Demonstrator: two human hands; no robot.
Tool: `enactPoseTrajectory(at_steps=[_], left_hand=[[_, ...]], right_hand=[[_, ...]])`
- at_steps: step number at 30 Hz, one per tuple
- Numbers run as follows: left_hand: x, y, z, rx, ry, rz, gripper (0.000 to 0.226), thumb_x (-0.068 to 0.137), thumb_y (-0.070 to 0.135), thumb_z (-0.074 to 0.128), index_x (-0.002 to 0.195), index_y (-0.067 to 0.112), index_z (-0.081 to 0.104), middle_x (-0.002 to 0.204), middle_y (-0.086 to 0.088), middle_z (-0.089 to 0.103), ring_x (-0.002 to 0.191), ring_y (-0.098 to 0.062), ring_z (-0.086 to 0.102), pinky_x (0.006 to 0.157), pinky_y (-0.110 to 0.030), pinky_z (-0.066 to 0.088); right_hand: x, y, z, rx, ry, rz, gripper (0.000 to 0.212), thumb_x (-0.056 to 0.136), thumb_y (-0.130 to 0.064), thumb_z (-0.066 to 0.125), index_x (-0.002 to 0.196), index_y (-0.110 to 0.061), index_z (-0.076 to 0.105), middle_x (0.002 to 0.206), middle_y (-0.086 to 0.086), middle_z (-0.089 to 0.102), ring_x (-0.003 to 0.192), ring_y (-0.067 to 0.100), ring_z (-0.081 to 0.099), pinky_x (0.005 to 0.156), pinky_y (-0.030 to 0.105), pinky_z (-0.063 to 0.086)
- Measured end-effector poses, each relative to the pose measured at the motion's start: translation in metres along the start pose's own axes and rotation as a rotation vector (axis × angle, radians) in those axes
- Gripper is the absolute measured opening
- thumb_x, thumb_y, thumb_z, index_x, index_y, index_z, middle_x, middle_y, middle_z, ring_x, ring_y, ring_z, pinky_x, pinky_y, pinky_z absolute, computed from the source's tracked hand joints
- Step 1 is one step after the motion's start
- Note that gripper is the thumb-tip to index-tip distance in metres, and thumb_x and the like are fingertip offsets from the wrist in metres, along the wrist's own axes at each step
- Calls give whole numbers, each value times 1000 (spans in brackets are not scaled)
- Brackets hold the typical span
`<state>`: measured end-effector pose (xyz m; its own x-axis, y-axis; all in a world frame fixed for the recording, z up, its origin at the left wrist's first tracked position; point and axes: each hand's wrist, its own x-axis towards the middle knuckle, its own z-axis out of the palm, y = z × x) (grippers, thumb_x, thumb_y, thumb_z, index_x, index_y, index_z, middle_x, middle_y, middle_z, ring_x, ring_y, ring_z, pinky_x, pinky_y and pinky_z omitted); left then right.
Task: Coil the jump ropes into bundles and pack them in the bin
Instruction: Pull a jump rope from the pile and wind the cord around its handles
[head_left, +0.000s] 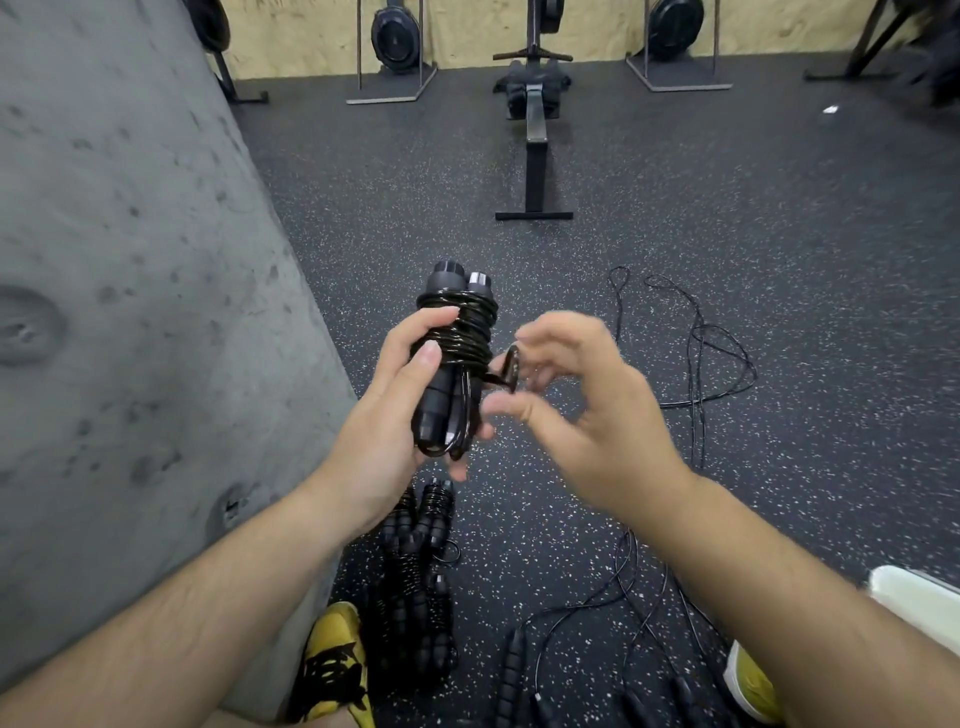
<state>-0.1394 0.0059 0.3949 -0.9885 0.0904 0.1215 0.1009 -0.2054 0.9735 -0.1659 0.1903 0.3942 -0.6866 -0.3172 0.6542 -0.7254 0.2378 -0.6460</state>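
My left hand (384, 421) grips a black jump rope bundle (457, 353): two handles side by side with cord wound round their upper part. My right hand (587, 405) is just right of the bundle and pinches a small loop of the cord's end (511, 366) between thumb and fingers; it is motion-blurred. Several coiled rope bundles (415, 587) lie on the floor below my hands. Loose ropes (696, 358) trail over the floor to the right, and more handles (511, 675) lie near my feet. No bin is in view.
A grey concrete wall (130, 286) fills the left side. A rowing machine (535, 130) stands ahead on the speckled rubber floor (779, 234), with more machines along the back wall. My yellow shoes (332, 665) are at the bottom. A white object (914, 597) sits at the right edge.
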Motion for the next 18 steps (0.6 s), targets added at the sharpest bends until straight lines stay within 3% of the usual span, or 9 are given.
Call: enactPoseTrajectory(at_steps=[2,5,7,11,14,18], left_hand=[[0,3,0,-64,-15,-25,29,104,36,42,131,40,52,108,-17,67,75,-37,65,49,-32,46],[0,6,-1,-139,-12,-67,32,98,31,45,129,38,54,110,-19,65,77,-38,65,53,-35,48],[1,7,-2,-145,-10,-67,33,98,27,46,128,37,54,109,-17,67,78,-36,66,55,-36,48],[1,7,0,-126,25,-65,31,102,25,43,127,39,53,106,-16,67,76,-32,65,54,-34,46],[3,9,1,-126,45,-57,30,101,26,43,127,38,53,104,-15,66,72,-29,62,51,-32,43],[5,12,-3,-139,56,-52,30,105,24,37,129,36,51,99,-14,69,69,-29,63,49,-31,41]], right_hand=[[1,0,-4,68,34,40,42,86,-17,79,120,-19,55,96,0,69,88,21,64,82,40,52],[2,3,-9,-30,33,-68,16,90,-11,76,105,-10,72,95,0,71,89,21,65,81,38,52],[3,4,-9,-114,18,-129,12,93,-7,71,103,-6,75,97,1,71,93,20,65,84,34,52],[3,1,-2,-106,-23,-98,17,98,-11,62,110,-4,71,105,4,64,99,21,60,87,31,48],[2,-8,-3,7,-127,-51,28,93,-10,68,121,-5,65,114,7,58,104,15,58,88,23,48],[1,-12,-4,135,-268,-11,51,93,-4,67,141,-3,50,130,8,52,123,23,54,101,40,50]])
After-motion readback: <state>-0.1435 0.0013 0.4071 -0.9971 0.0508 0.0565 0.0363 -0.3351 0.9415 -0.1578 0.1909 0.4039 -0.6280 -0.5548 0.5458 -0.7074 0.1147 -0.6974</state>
